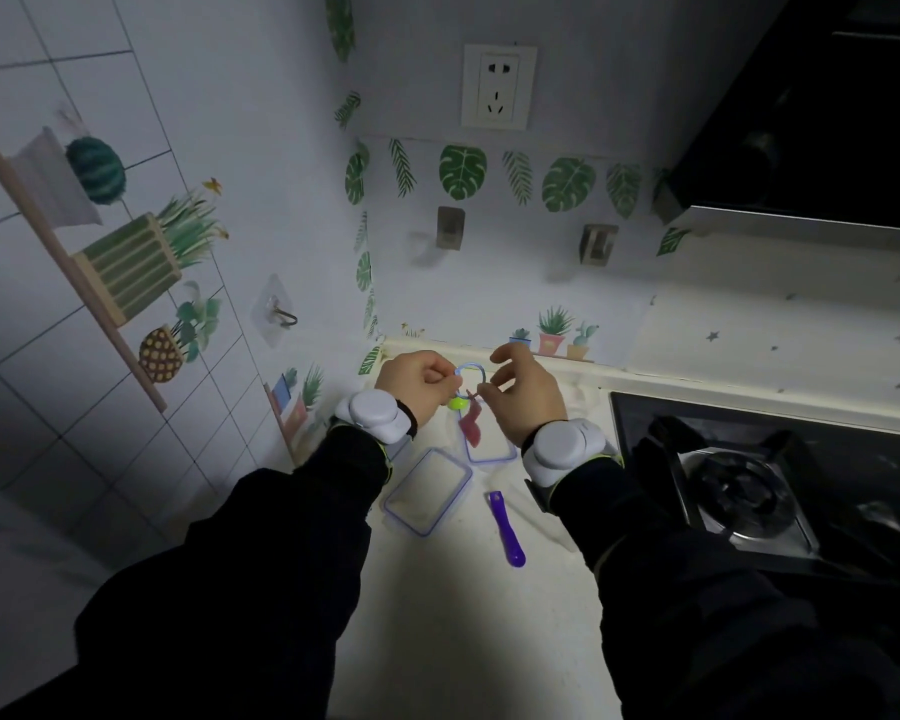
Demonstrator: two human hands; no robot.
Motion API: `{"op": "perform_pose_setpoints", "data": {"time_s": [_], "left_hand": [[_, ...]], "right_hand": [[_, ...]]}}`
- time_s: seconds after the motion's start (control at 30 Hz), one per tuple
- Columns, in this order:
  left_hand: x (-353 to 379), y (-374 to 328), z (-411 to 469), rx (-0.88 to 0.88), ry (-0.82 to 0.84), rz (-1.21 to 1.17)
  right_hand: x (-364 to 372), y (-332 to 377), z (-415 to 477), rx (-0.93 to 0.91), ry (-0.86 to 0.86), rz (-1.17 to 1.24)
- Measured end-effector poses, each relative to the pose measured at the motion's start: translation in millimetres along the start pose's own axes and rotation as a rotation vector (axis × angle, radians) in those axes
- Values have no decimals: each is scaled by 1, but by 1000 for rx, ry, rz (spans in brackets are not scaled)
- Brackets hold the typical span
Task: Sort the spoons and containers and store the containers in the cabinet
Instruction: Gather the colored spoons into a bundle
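Hands meet over the far worktop (437,615): your left hand (417,387) pinches the blue ring (471,367) of spoons, your right hand (528,394) pinches it too, probably unthreading them; purple spoon (507,530) and containers (427,491) lie nearer

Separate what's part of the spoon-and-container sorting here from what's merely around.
Job:
- blue ring with green spoon and red spoon, held by left hand and right hand
- purple spoon on the counter
- two clear containers

Just around:
- gas stove
- wall socket
- wall hooks
- range hood
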State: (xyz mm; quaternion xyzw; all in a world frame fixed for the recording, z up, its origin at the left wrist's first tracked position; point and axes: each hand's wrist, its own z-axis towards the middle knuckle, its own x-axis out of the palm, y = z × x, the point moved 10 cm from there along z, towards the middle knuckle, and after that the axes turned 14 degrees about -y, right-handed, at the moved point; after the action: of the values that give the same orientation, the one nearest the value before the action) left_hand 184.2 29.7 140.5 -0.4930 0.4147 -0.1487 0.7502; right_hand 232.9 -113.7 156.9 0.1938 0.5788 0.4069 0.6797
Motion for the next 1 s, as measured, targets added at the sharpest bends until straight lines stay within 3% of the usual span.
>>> {"op": "perform_pose_setpoints", "data": {"time_s": [0.23, 0.73, 1.0], "left_hand": [[9, -1, 0, -43, 46, -106], [7, 4, 6, -129, 50, -159], [16, 13, 11, -199, 90, -222]], "right_hand": [[20, -4, -11, -52, 107, -85], [13, 0, -5, -112, -12, -23], [35, -7, -3, -172, 64, -109]]}}
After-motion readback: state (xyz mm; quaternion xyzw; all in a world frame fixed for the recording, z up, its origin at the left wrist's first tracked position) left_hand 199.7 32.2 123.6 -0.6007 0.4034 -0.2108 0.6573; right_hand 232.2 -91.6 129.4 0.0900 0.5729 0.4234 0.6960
